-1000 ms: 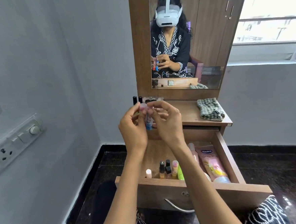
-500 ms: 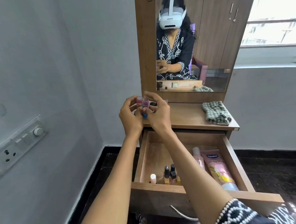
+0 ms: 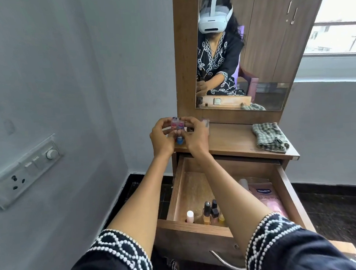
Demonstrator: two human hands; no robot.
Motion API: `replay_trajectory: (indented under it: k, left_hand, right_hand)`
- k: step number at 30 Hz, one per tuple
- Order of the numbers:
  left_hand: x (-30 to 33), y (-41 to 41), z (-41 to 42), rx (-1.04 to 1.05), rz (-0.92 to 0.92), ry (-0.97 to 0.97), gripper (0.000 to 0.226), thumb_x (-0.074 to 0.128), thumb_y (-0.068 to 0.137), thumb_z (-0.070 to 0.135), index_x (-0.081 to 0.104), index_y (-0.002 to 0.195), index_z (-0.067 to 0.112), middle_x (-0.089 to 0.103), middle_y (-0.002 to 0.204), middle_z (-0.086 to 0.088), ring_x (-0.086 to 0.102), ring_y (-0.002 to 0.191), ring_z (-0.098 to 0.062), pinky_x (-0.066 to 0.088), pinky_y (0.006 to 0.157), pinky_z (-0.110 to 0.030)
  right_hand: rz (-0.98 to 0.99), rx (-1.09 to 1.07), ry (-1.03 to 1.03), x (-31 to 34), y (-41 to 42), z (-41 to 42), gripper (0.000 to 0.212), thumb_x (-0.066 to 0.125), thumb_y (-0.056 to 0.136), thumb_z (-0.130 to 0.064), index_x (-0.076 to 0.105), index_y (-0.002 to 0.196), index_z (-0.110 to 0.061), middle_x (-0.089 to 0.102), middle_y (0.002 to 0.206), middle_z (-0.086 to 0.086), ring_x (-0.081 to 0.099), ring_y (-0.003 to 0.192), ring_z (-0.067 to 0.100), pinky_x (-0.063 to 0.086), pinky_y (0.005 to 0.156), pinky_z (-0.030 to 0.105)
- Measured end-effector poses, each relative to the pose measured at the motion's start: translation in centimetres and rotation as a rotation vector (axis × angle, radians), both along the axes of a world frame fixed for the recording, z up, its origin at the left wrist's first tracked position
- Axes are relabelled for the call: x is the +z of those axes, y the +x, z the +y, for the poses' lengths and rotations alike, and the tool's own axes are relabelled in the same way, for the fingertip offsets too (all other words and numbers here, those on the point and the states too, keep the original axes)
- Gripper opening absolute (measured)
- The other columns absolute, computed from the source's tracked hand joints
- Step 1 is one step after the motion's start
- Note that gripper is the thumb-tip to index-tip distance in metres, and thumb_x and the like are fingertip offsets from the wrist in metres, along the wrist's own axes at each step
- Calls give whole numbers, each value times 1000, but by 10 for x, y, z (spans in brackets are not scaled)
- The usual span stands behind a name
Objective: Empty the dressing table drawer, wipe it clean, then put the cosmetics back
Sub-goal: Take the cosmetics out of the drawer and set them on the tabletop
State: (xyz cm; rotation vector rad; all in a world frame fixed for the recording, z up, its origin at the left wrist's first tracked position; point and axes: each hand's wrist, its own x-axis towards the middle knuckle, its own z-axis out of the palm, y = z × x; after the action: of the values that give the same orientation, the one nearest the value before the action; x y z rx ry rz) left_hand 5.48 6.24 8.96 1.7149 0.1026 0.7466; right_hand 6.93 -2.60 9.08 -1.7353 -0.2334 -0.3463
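My left hand [image 3: 161,137] and my right hand [image 3: 195,136] together hold two small lip balm sticks [image 3: 30,134] upright over the left end of the dressing table top [image 3: 228,140]. The sticks have clear caps, pink and purple bodies and a blue base. Fingers of both hands curl round them. Below, the wooden drawer [image 3: 192,228] stands pulled out. Inside it, near the front, stand several nail polish bottles [image 3: 210,211] and a small white-capped bottle [image 3: 189,216]. A pink Vaseline lotion tube [image 3: 268,200] lies at the drawer's right side, partly behind my right forearm.
A folded checked cloth [image 3: 269,137] lies on the right of the table top. The mirror [image 3: 251,45] rises behind it. A switchboard [image 3: 25,168] sits on the left wall. The floor [image 3: 336,206] is dark tile. A metal handle [image 3: 224,262] hangs on the drawer front.
Both hands moved forward and away from me with the lip balm sticks, from above the drawer to the table top's left end. The camera view tilted down.
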Motion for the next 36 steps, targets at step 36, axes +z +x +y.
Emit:
replay_trajectory:
  k: [36]
  left_hand:
    - [-33,6,10,23,97,10,45,67,79,-2,49,119,9,57,117,-10,56,98,-18,46,64,-9]
  right_hand:
    - [7,-23,31,-30,-2,-12,53,60,85,7,50,133,-15,60,119,3,62,87,8,52,64,7]
